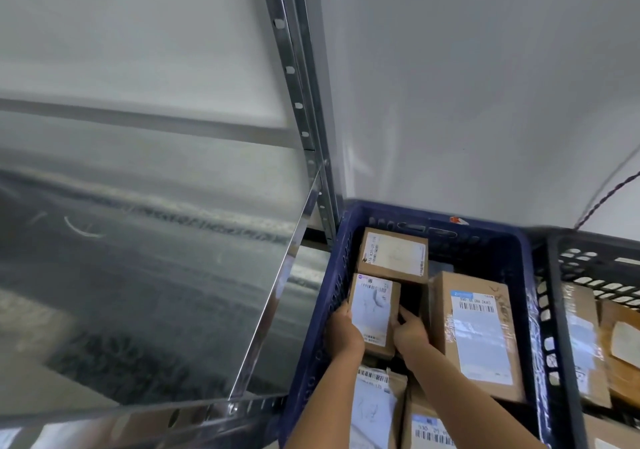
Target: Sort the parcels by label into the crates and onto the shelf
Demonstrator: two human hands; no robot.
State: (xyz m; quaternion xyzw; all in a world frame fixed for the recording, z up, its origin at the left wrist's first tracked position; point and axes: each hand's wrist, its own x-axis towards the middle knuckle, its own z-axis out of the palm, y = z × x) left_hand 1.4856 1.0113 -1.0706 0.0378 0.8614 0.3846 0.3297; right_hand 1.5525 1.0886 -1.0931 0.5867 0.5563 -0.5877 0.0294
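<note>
Both forearms reach forward and down from the bottom edge of the view into the blue crate (519, 258), which stands just right of the metal shelf (156, 292). The left hand (343, 330) grips the near left side of a small parcel (374, 310), fingers curled round its edge toward the crate's left wall; the right hand (410, 332) pinches the same parcel's right side, with 1 finger stretched up along that edge. The small parcel sits against the crate's left wall, its white label facing up, and whether it rests on the crate floor or is raised off it cannot be told. Beyond it, at the far left corner of the crate, lies a second parcel (393, 256) with a pale label; a larger parcel (479, 334) with a barcode label takes up the right side. 2 more parcels near the crate's near edge are partly covered by the forearms and cut off by the bottom of the frame — the label print on all of them is too blurred to read. To the right, a black crate (595, 261) holds more parcels, cut off at the frame's right edge. The shelf surface is smeared with blur, and a thin cord (602, 199) hangs along the white wall (467, 84) at the far right.
</note>
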